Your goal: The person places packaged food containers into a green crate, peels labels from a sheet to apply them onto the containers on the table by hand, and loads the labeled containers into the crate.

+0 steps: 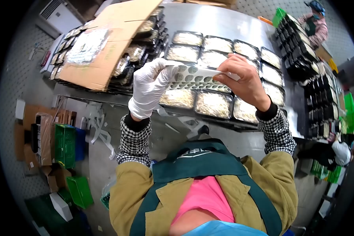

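Note:
A white sheet of round green stickers point(196, 78) is stretched between my two hands, above rows of black trays under clear wrap. My left hand point(151, 84), in a white glove, is closed on the sheet's left end. At the right end, my bare right hand point(244, 76) pinches the sheet between thumb and fingers. Below the sheet lies a wrapped tray of pale food point(213, 104), with more such trays beside and behind it. The sheet and my hands hide parts of several trays.
Cardboard point(106, 43) lies over stacked trays at the left of the metal table point(224, 17). Black trays are stacked at the right point(297, 47), near a person point(318, 29). Another person point(338, 153) is at the lower right. Green crates point(79, 190) stand on the left floor.

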The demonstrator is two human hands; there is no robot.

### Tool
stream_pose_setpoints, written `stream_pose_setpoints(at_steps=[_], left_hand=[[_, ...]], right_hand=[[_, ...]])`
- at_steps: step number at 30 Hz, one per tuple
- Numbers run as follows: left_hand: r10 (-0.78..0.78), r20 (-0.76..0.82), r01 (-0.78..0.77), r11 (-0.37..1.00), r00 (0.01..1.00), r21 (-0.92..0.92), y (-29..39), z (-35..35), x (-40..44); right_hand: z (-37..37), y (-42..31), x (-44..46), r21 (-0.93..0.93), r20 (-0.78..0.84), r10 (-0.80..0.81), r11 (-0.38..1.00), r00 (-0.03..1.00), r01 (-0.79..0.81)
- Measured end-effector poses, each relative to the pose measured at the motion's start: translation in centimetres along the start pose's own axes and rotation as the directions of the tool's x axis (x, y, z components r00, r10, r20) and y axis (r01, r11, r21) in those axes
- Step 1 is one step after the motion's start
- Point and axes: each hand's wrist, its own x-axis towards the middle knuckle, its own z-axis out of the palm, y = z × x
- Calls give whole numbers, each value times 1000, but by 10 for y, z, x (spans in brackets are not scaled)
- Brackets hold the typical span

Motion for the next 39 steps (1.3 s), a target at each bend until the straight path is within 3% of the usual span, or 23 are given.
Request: stream_pose_setpoints(at_steps=[1, 3, 4, 5, 8, 9, 11, 15, 17, 18, 19, 23, 24, 27, 29, 30, 31, 34, 37, 39], left_hand=[[-19, 31, 20, 998, 999, -52, -8, 6, -6], [-31, 2, 31, 998, 1000, 51, -11, 29, -15], [-39, 10, 38, 998, 999, 56, -21, 40, -18], [52, -5, -50, 975, 999, 219, -23, 52, -22], [-41, 35, 33, 978, 999, 204, -25, 83, -31], [-33, 59, 21, 980, 998, 199, -24, 93, -32], [-78, 97, 63, 987, 992, 148, -25, 110, -35], [-150, 201, 142, 988, 968, 53, -41, 135, -38], [-409, 340, 372, 912, 847, 170, -31, 149, -31], [-363, 406, 438, 893, 839, -107, -35, 163, -35], [-414, 512, 523, 848, 752, -81, -39, 164, -34], [-438, 444, 495, 869, 781, -14, -63, 201, -39], [-454, 467, 500, 866, 759, 30, -74, 205, -41], [-414, 507, 435, 896, 756, 83, -96, 212, -46], [-359, 520, 367, 926, 775, 92, -102, 216, -51], [-484, 525, 566, 824, 700, 5, -85, 215, -45], [-494, 509, 569, 822, 705, 11, -78, 214, -40], [-548, 498, 670, 736, 672, -95, -85, 202, -35], [-560, 429, 659, 742, 709, -121, -93, 192, -30], [-542, 392, 620, 778, 743, -98, -98, 180, -26]], right_hand=[[-5, -2, -11, 62, 80, 97, 993, 992, -103], [-15, 7, -28, 67, 249, 204, 972, 947, -227], [-17, 9, -35, 70, 253, 209, 970, 944, -234], [-12, 6, -41, 32, 73, 78, 996, 994, -80], [3, -17, -52, 125, -95, 126, 986, 987, -114], [6, -20, -57, 76, -158, 97, 993, 983, -85], [9, -20, -68, 19, -175, 108, 994, 979, -106], [12, -3, -98, -76, -368, 69, 992, 927, -104], [8, 10, -115, -227, -450, -10, 968, 893, -103], [6, 17, -125, -286, -468, -25, 950, 883, -125], [6, 24, -135, -340, -484, -39, 929, 874, -147], [18, 39, -170, -333, -479, 52, 913, 876, -236], [16, 38, -176, -273, -496, 96, 926, 863, -260], [-5, 40, -206, 288, -519, 426, 903, 741, -318], [-23, 70, -252, 725, -361, 818, 548, 447, -418], [-27, 93, -281, 694, -411, 841, 539, 352, -477], [-26, 118, -308, 661, -464, 847, 526, 260, -535], [-4, 160, -361, 286, -539, 772, 545, 338, -788], [17, 169, -367, 155, -603, 672, 627, 430, -763], [21, 180, -375, -114, -667, 531, 621, 523, -776]])
